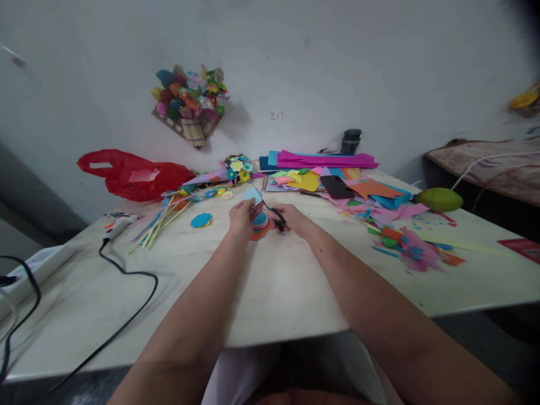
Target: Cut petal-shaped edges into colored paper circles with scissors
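My left hand (242, 217) is closed on a small piece of light blue paper (252, 194), held up above the table. My right hand (291, 218) grips black-handled scissors (277, 216), and their blades point up and left at the edge of that paper. Under the hands lie round paper cut-outs (258, 233) in orange, blue and other colours, partly hidden by the fingers. To the left of my left hand, a blue scalloped paper flower shape (201, 220) rests on a yellow one.
A glue gun (120, 226) with a black cord and a power strip (36, 270) are at the left. Paper strips (160, 222) and a red plastic bag (135, 174) lie behind. Paper scraps (415, 247), a phone (336, 187) and a green mango-like fruit (439, 199) are at the right.
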`<state>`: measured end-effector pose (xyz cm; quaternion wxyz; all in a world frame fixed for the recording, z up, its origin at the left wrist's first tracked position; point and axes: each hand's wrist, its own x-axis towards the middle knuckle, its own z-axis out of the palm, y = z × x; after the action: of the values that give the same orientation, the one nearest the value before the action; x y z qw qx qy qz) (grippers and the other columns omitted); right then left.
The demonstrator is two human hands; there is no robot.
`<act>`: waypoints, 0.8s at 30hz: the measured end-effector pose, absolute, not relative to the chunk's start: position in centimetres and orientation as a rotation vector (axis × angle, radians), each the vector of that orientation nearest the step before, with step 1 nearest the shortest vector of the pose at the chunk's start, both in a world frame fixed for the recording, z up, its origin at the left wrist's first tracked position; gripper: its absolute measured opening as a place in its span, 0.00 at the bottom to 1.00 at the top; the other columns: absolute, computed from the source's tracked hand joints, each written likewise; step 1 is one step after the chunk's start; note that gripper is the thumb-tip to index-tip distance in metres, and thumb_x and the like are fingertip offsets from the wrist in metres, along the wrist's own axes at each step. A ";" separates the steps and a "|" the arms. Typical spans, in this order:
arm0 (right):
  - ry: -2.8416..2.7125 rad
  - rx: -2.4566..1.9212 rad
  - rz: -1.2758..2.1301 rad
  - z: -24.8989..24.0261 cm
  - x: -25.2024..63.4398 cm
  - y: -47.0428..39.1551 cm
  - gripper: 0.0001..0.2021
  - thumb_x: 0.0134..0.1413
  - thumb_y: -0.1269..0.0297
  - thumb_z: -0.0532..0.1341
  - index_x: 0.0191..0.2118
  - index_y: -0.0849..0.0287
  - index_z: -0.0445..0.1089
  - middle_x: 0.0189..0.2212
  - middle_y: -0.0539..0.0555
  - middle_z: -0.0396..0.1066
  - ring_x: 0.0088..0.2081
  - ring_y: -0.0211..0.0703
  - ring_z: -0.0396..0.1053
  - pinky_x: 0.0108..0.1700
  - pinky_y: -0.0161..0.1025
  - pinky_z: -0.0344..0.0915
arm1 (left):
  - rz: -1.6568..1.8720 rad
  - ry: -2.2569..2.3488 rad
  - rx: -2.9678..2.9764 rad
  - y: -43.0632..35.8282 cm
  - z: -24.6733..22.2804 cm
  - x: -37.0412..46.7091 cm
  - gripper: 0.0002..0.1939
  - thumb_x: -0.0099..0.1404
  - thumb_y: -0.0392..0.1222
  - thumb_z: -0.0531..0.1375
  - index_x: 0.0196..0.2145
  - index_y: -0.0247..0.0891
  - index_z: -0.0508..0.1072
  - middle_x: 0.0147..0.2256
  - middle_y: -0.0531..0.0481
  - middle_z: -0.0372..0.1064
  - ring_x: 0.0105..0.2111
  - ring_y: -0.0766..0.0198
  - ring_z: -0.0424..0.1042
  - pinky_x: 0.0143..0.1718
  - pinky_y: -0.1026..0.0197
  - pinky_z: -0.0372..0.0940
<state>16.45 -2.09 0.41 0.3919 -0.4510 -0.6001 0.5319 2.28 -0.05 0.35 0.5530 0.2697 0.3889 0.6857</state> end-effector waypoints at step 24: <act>-1.559 -1.073 1.304 -0.3 16.6 -1.6 0.14 0.60 0.58 0.65 0.29 0.60 0.66 0.17 0.48 0.70 0.15 0.31 0.65 0.13 0.27 0.50 | 1.604 0.947 0.665 -0.4 0.6 2.8 0.08 0.58 0.29 0.63 0.26 0.38 0.68 0.26 0.50 0.73 0.31 0.64 0.78 0.33 0.64 0.69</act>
<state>16.60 -1.57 -0.27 0.4093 -0.4260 -0.6188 0.5178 2.84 -0.37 0.55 0.5495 0.2808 0.4001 0.6776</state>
